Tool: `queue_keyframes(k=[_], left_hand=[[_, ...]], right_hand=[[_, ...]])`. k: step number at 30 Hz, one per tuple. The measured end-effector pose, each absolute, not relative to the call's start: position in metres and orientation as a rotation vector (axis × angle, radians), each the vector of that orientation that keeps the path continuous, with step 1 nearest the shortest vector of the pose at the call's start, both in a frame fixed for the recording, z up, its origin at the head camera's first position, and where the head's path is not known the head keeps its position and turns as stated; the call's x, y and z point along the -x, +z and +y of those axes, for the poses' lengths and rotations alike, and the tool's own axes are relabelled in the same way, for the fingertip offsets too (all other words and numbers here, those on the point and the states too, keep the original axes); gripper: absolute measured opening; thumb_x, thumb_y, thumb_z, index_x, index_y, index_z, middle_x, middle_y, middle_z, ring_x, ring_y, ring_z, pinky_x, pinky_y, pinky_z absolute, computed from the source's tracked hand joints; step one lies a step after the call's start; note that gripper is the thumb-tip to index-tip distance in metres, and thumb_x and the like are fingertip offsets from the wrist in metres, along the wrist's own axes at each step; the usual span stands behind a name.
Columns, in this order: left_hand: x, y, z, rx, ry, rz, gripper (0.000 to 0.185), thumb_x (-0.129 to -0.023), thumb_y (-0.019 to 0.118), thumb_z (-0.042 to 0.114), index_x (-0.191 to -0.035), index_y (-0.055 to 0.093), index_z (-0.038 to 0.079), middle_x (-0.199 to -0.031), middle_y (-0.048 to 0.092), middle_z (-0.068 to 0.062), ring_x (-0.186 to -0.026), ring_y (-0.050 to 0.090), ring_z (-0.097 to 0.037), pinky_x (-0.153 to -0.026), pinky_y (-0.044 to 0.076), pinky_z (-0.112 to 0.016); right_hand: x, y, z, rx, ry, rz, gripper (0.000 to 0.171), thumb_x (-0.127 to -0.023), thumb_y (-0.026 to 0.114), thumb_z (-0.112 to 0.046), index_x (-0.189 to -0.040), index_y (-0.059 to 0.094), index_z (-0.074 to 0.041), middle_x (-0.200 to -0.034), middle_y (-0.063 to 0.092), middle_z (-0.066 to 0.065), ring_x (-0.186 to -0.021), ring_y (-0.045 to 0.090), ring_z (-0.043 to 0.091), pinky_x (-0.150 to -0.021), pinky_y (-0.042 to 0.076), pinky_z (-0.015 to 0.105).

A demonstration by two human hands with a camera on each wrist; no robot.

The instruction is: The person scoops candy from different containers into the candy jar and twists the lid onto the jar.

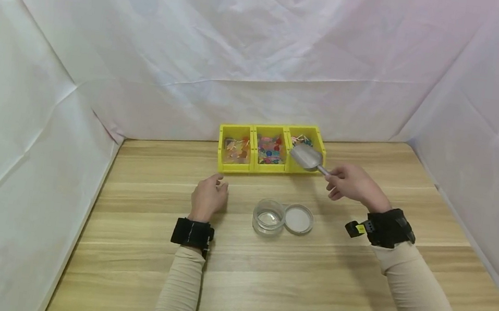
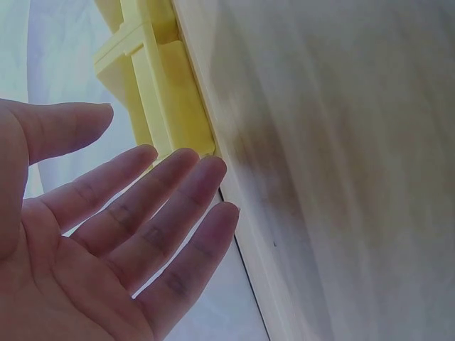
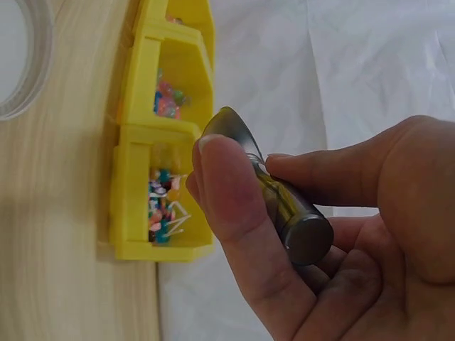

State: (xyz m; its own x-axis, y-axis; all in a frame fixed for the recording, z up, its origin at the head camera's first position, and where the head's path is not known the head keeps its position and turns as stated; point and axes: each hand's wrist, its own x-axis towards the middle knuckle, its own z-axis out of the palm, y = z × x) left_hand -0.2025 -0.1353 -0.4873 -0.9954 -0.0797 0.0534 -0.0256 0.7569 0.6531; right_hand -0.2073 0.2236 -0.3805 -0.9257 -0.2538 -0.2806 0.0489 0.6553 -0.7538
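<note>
The scoop (image 1: 305,157) is at one o'clock from the jar (image 1: 267,221), its pan over the front edge of the right bin (image 3: 133,192); whether metal meets plastic I cannot tell. That bin ends a row of three yellow ones at twelve o'clock, all with small coloured bits inside, their backs close to the white curtain (image 1: 266,31). The curtain also bounds the surface (image 1: 269,294) at nine and three o'clock. The open-mouthed jar has its lid (image 1: 299,221) just beside it at three o'clock, and bare wood runs from both towards six.

My right arm reaches in from four o'clock, forearm slanting up, wrist strapped in black. My left comes from seven, lying nearly straight.

My right hand (image 1: 351,183) pinches the scoop's handle between thumb and forefinger. My left hand (image 1: 208,200) is at nine o'clock from the jar, holding nothing, palm showing, thumb held apart, fingers loosely extended near the left bin (image 1: 234,168).
</note>
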Motion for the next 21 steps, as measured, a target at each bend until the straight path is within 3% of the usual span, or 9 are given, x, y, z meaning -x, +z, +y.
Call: queue_keyframes(k=[13, 21], left_hand=[[0.201, -0.487, -0.136, -0.082, -1.071, -2.862, 0.037, -0.098, 0.059, 0.026, -0.128, 0.065, 0.005, -0.116, 0.071, -0.017, -0.101, 0.069, -0.034, -0.078, 0.055, -0.051], [0.202, -0.490, -0.135, -0.068, -1.063, -2.846, 0.036, -0.098, 0.060, 0.025, -0.127, 0.065, 0.004, -0.115, 0.071, -0.017, -0.099, 0.070, -0.034, -0.076, 0.056, -0.050]], right_hand=[[0.210, -0.391, 0.235, 0.085, -1.220, 2.478, 0.029, -0.104, 0.047, -0.009, -0.113, 0.057, 0.017, -0.102, 0.062, 0.033, -0.076, 0.070, 0.021, -0.074, 0.060, 0.037], [0.212, -0.393, 0.237, 0.058, -1.214, 2.479, 0.031, -0.104, 0.047, -0.011, -0.116, 0.056, 0.016, -0.103, 0.063, 0.032, -0.083, 0.071, 0.029, -0.078, 0.060, 0.041]])
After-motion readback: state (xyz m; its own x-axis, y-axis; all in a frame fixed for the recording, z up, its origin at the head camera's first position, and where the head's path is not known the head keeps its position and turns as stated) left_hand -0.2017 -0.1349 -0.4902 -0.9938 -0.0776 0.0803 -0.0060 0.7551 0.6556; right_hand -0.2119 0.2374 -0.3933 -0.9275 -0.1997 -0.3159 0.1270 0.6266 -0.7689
